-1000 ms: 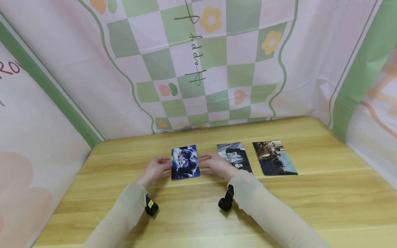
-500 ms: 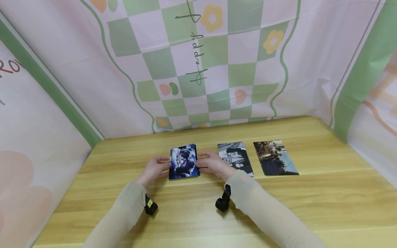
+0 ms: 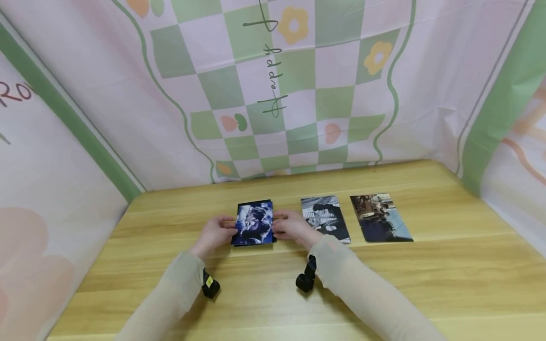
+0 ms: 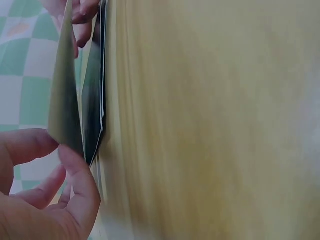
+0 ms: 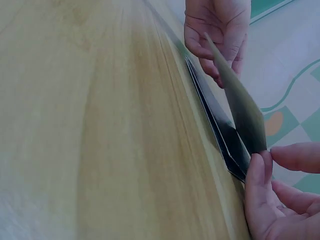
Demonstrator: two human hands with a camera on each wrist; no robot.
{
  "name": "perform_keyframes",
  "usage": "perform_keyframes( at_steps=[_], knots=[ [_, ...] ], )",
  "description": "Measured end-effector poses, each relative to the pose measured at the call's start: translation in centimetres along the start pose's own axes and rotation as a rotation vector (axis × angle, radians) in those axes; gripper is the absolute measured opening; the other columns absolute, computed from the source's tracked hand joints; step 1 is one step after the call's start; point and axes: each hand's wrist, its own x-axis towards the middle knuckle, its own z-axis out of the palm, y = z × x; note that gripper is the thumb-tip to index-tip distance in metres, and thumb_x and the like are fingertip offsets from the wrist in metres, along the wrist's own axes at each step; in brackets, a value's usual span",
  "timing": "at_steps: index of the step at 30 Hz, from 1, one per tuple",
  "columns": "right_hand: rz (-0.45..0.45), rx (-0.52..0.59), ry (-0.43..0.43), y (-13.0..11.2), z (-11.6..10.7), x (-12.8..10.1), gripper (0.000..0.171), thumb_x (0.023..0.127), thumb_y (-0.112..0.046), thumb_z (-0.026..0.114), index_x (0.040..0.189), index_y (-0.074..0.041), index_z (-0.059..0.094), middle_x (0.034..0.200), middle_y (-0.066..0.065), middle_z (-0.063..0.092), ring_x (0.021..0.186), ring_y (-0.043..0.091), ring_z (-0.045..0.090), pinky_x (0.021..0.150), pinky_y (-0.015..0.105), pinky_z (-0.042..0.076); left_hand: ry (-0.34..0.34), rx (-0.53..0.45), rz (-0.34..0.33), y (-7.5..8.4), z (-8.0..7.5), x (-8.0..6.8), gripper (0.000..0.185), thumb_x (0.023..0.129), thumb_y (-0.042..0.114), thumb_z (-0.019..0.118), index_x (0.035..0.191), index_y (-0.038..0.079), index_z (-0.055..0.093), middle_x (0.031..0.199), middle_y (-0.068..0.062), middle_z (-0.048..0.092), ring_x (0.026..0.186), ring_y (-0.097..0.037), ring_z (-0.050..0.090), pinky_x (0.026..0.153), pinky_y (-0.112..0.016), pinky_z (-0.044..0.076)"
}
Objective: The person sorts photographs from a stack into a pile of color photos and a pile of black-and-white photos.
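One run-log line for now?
left hand: pinches blue photo | right hand: pinches blue photo | blue photo: tilted over lower cards | black-and-white photo, colour photo: on table, at right

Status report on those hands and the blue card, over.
Left hand, right hand: both pinching blue card. Tilted over pile. Grey card partly hidden behind right hand, head view.

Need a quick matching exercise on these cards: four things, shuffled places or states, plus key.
1. Blue-toned card
2. Black-and-white card
3. Brown-and-blue card
4. Dark pile

A. Lying rightmost of all
B. On the table, beneath a raised card
C. Pinched by left hand and right hand
D. Lying second from the right

Pairs: 1-C, 2-D, 3-A, 4-B
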Motion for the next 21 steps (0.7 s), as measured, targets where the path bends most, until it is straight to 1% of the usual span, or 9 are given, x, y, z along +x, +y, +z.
perform_keyframes(
  at_steps=[3, 7, 10, 14, 17, 21],
  knots=[
    [0.019, -0.008, 0.014, 0.1, -0.1, 0.0, 0.052, 0.089, 0.008, 0.055, 0.138, 0.004, 0.041, 0.127, 0.027, 0.053, 0.087, 0.019, 0.063, 0.07, 0.024, 0.059, 0.011, 0.013, -0.009, -0.1, 0.3, 0.0, 0.04, 0.086, -0.004, 0.061, 0.125, -0.007, 0.052, 0.117, -0.025, 0.059, 0.082, -0.015, 0.06, 0.065, -0.02, 0.054],
    [0.025, 0.002, 0.018, 0.1, -0.2, 0.0, 0.053, 0.088, 0.009, 0.055, 0.139, 0.001, 0.041, 0.126, 0.026, 0.054, 0.077, 0.014, 0.061, 0.063, 0.02, 0.057, 0.027, -0.015, -0.015, 0.0, 0.5, -0.1, 0.039, 0.086, -0.006, 0.06, 0.125, -0.007, 0.054, 0.111, -0.02, 0.06, 0.08, -0.014, 0.058, 0.064, -0.019, 0.054],
    [0.022, -0.001, 0.023, 0.2, -0.3, 0.0, 0.054, 0.088, 0.009, 0.056, 0.139, 0.0, 0.042, 0.124, 0.025, 0.055, 0.073, 0.013, 0.06, 0.061, 0.02, 0.057, 0.029, -0.047, -0.009, 0.0, 0.7, -0.2, 0.039, 0.086, -0.007, 0.06, 0.125, -0.008, 0.055, 0.106, -0.018, 0.059, 0.078, -0.013, 0.057, 0.065, -0.02, 0.055],
    [-0.004, -0.002, 0.046, 0.3, -0.5, -0.1, 0.056, 0.086, 0.009, 0.057, 0.139, -0.003, 0.044, 0.12, 0.023, 0.059, 0.07, 0.013, 0.06, 0.06, 0.021, 0.057, 0.037, -0.075, 0.004, 0.2, 0.9, -0.6, 0.039, 0.086, -0.008, 0.06, 0.125, -0.008, 0.055, 0.099, -0.014, 0.059, 0.076, -0.012, 0.056, 0.065, -0.02, 0.054],
    [-0.027, -0.014, 0.051, 0.1, -0.7, -0.5, 0.056, 0.086, 0.009, 0.058, 0.139, -0.005, 0.045, 0.115, 0.021, 0.06, 0.07, 0.013, 0.06, 0.061, 0.023, 0.058, 0.035, -0.088, 0.016, 0.3, 1.2, -1.0, 0.039, 0.085, -0.008, 0.06, 0.125, -0.008, 0.055, 0.095, -0.011, 0.058, 0.074, -0.011, 0.055, 0.064, -0.019, 0.053],
    [-0.047, -0.038, 0.039, 0.0, -1.2, -1.2, 0.057, 0.086, 0.009, 0.058, 0.139, -0.005, 0.044, 0.108, 0.018, 0.061, 0.072, 0.015, 0.06, 0.064, 0.025, 0.058, 0.02, -0.098, 0.019, 0.3, 1.5, -1.4, 0.04, 0.086, -0.007, 0.06, 0.125, -0.006, 0.055, 0.095, -0.009, 0.056, 0.077, -0.013, 0.056, 0.068, -0.022, 0.056]
  ],
)
